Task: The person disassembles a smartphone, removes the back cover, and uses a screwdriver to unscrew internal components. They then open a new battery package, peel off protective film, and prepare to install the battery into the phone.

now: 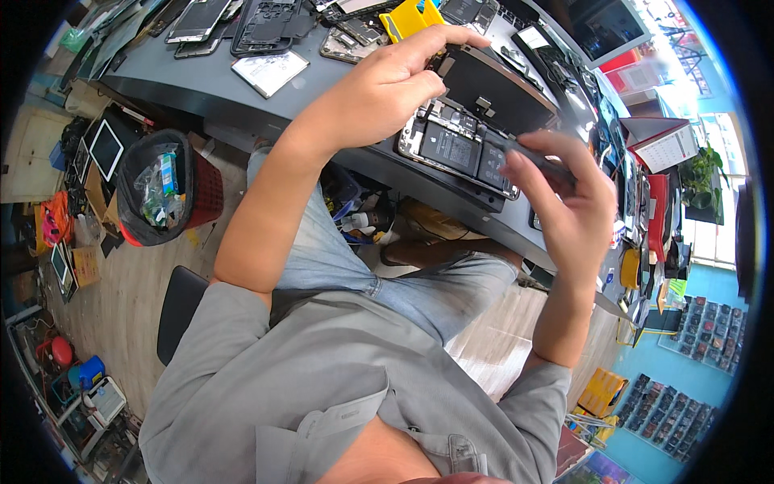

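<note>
Opened phone body: the phone body (457,118) lies on the grey bench (330,79), between the two hands, dark battery (447,147) exposed; it sits just right of the left fingertips and just left of the right.
Screen panel: the panel (504,93) stands tilted beyond the body's far long edge, its inner face toward the person.
Left hand: the hand (383,95) grasps the panel's left end, forefinger along the top, thumb lower.
Right hand: the hand (576,189) pinches a dark tool (552,167), blurred, over the body's right end; whether its tip touches cannot be told.
Bench, farther left: a white rectangular plate (271,73) lies flat.
</note>
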`<state>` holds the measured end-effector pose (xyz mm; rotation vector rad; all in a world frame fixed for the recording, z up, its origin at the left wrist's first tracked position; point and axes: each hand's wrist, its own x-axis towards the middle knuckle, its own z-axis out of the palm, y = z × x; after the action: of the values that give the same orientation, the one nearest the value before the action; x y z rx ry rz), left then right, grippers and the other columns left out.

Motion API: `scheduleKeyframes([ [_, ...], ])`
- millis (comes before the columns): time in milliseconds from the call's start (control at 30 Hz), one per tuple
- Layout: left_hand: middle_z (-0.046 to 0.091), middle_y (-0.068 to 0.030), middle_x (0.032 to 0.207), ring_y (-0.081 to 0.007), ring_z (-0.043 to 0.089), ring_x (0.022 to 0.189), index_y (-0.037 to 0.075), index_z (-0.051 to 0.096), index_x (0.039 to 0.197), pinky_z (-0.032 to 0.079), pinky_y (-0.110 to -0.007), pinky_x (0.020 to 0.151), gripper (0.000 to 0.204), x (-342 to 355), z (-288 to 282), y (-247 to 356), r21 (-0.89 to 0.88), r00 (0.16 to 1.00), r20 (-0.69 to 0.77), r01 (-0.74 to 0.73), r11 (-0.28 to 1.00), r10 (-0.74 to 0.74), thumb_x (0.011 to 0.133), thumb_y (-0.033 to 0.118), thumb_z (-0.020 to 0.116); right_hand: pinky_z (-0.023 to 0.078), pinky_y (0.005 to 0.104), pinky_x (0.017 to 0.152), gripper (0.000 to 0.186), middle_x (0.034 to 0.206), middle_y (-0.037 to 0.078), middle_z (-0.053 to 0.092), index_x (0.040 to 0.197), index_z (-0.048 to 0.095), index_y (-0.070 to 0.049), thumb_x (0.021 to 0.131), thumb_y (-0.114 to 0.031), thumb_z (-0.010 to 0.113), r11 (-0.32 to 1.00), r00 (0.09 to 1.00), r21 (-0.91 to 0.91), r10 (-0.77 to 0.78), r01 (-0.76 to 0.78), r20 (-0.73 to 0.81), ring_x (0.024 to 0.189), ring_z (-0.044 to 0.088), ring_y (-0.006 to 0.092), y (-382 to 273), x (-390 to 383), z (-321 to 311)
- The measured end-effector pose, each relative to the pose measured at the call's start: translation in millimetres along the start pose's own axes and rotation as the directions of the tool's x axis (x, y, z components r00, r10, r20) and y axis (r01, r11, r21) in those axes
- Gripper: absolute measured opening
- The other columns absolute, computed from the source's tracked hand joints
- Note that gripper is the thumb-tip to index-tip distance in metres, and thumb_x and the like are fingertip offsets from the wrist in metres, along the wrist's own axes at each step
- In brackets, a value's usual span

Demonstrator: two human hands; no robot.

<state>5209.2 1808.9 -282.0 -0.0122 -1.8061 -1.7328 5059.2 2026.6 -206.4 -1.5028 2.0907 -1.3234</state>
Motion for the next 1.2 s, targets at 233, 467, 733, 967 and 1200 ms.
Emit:
scheduleKeyframes([
  [233, 0.068, -0.0066, 0.148, -0.012, 0.065, 0.124, 0.004, 0.061, 0.158, 0.05, -0.03, 0.11, 0.058, -1.2, -3.3, 4.2, 0.165, 1.0, -0.017, 0.005, 0.986, -0.002, 0.102, 0.002, 0.049, 0.062, 0.0281, 0.076, 0.025, 0.099, 0.01, 0.084, 0.112, 0.08, 0.001, 0.096, -0.014, 0.09, 0.999, 0.999, -0.03, -0.043, 0.043, 0.002, 0.087, 0.081, 0.0133, 13.8, 22.6, 29.3],
  [467, 0.071, -0.0121, 0.145, -0.0189, 0.067, 0.131, 0.003, 0.064, 0.154, 0.05, -0.035, 0.118, 0.049, -1.1, -3.6, 0.7, 0.087, 0.998, -0.019, -0.061, 0.994, 0.062, 0.108, 0.011, 0.05, 0.064, 0.0287, 0.076, 0.024, 0.1, 0.01, 0.084, 0.111, 0.08, 0.002, 0.096, -0.013, 0.09, 0.993, 0.997, -0.088, -0.077, 0.078, 0.017, 0.088, 0.081, 0.0139, 11.8, 23.6, 29.5],
  [733, 0.074, -0.012, 0.138, -0.0223, 0.068, 0.127, 0.004, 0.068, 0.147, 0.049, -0.036, 0.116, 0.039, 0.6, -4.6, -3.9, 0.218, 0.971, -0.045, -0.218, 0.951, 0.233, 0.114, 0.019, 0.052, 0.065, 0.0296, 0.077, 0.023, 0.1, 0.011, 0.084, 0.11, 0.079, 0.003, 0.096, -0.012, 0.089, 0.992, 0.996, -0.093, -0.083, 0.086, 0.04, 0.089, 0.081, 0.0147, 8.6, 24.9, 28.2],
  [967, 0.074, -0.0123, 0.139, -0.0217, 0.067, 0.132, 0.003, 0.069, 0.146, 0.047, -0.035, 0.12, 0.04, 1.7, -3.1, -5.8, 0.175, 0.971, -0.059, -0.22, 0.96, 0.233, 0.118, 0.022, 0.048, 0.064, 0.0312, 0.074, 0.02, 0.096, 0.013, 0.083, 0.106, 0.078, 0.004, 0.094, -0.01, 0.087, 0.974, 0.988, -0.177, -0.13, 0.143, 0.084, 0.082, 0.081, 0.0188, -4.4, 31.2, 26.7],
  [1200, 0.075, -0.0121, 0.138, -0.021, 0.067, 0.133, 0.0, 0.071, 0.144, 0.046, -0.034, 0.121, 0.055, 1.8, -3.3, -6.9, 0.041, 0.98, -0.065, -0.188, 0.981, 0.19, 0.124, 0.038, 0.036, 0.057, 0.0394, 0.065, 0.015, 0.079, 0.019, 0.074, 0.102, 0.076, 0.003, 0.096, -0.01, 0.08, 0.709, 0.875, -0.547, -0.215, 0.445, 0.435, 0.067, 0.073, 0.0324, -49.8, 77.4, 27.7],
])
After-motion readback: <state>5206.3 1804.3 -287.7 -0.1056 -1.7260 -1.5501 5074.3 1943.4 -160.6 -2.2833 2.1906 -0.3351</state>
